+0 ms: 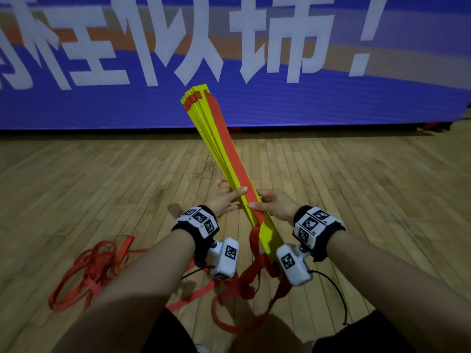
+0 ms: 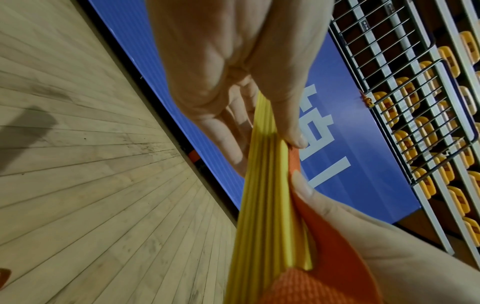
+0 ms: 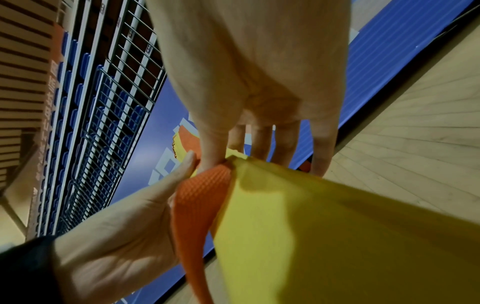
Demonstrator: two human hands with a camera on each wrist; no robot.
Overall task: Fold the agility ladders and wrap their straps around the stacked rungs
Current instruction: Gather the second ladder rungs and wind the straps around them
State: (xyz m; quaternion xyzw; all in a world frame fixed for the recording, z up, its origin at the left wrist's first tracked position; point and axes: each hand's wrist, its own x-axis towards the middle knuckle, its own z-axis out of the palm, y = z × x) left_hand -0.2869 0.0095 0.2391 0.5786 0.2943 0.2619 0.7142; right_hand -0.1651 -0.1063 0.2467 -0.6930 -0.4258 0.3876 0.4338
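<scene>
A stack of yellow rungs (image 1: 216, 138) is held up, tilted away toward the banner. An orange strap (image 1: 229, 149) runs flat along its top face. My left hand (image 1: 224, 197) grips the stack from the left, thumb across the top and fingers behind. My right hand (image 1: 274, 206) pinches the strap against the stack, thumb on the strap and fingers underneath. In the left wrist view the rung edges (image 2: 265, 205) pass between both thumbs. The right wrist view shows the orange strap (image 3: 192, 205) bending over the yellow rung (image 3: 311, 226). More strap (image 1: 251, 273) hangs tangled below the stack's near end.
Loose orange strap loops (image 1: 94, 266) lie on the wooden floor (image 1: 102, 179) at my lower left. A blue banner with white characters (image 1: 280, 105) closes off the far side. Railings and rows of seats (image 2: 415, 123) rise behind it.
</scene>
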